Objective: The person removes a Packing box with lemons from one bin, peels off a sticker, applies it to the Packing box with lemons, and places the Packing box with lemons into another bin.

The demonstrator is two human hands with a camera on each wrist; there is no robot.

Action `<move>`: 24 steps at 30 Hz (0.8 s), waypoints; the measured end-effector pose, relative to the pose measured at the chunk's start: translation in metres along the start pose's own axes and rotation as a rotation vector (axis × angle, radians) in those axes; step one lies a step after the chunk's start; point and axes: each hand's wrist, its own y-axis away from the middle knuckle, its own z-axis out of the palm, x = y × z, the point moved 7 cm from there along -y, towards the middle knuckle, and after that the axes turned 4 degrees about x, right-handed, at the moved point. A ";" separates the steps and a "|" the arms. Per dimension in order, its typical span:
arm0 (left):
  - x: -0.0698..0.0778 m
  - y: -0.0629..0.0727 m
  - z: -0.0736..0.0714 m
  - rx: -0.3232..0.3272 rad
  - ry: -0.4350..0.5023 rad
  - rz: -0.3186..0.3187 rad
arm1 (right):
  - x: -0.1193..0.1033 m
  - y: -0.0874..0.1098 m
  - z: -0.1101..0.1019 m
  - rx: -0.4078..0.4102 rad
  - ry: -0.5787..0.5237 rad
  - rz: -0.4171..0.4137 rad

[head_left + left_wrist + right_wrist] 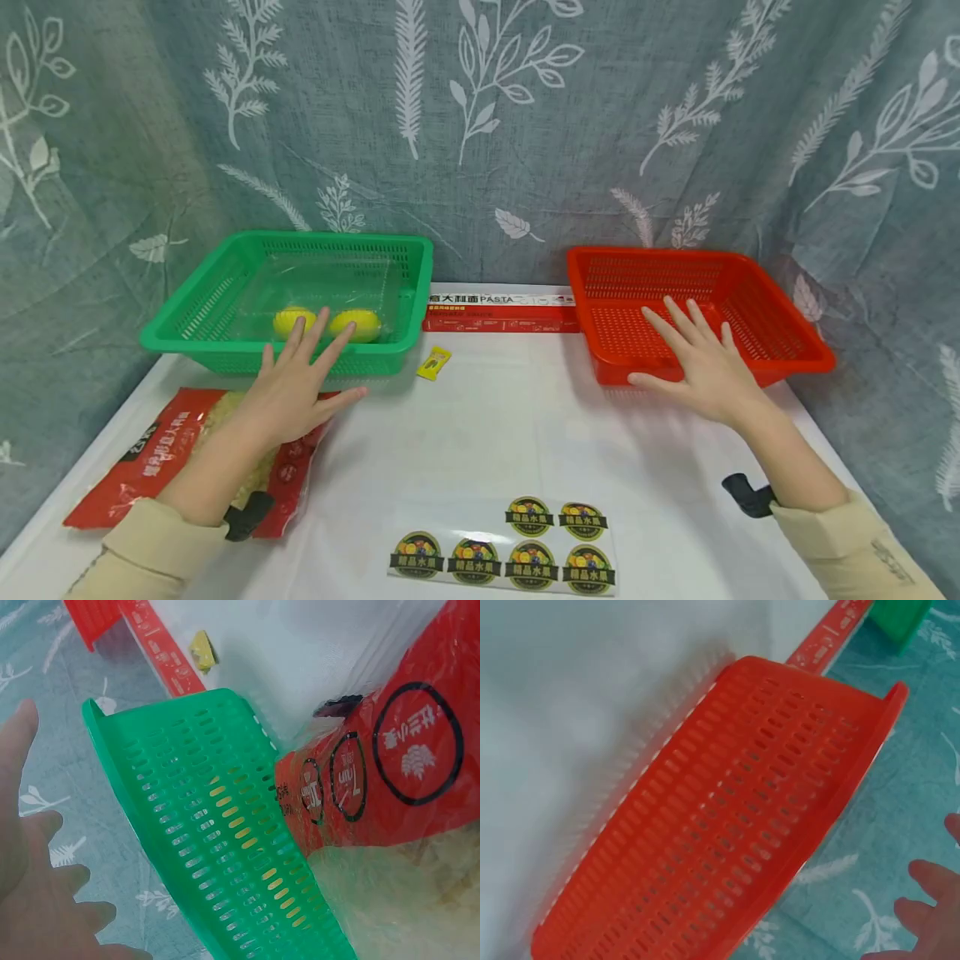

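Note:
My left hand [295,393] is spread above the table's left side, before the green basket [300,363] and over the red pasta bag [168,442]. In that basket a clear plastic box [330,275] stands with two yellow fruits [356,325] showing in or behind it. Fingers straight, my right hand [705,371] hovers at the near edge of the red basket [795,354]. Neither hand holds anything. Both wrist views show the baskets' slotted walls, with fingers [67,879] and fingers [930,881] apart from them.
Between the baskets lies a long red and white pasta box [501,318]. A small yellow packet [433,363] rests in front of it. A sheet of round fruit stickers [474,561] lies at the table's near edge. A grey leaf-patterned curtain [330,108] hangs behind.

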 end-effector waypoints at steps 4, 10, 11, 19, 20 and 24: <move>-0.001 0.002 0.002 0.001 0.025 0.000 | -0.005 -0.003 0.002 -0.017 -0.013 -0.001; -0.005 0.008 0.004 -0.003 0.081 -0.023 | -0.012 -0.009 0.006 -0.030 -0.049 -0.001; -0.006 0.008 0.004 -0.001 0.087 -0.028 | -0.013 -0.010 0.006 -0.032 -0.052 0.000; -0.011 0.011 0.006 -0.011 0.125 -0.045 | -0.020 -0.017 0.008 -0.025 -0.055 -0.009; -0.011 0.011 0.006 -0.010 0.130 -0.047 | -0.020 -0.018 0.008 -0.022 -0.055 -0.010; -0.010 0.010 0.007 -0.003 0.160 -0.040 | -0.023 -0.022 0.008 -0.023 -0.070 -0.019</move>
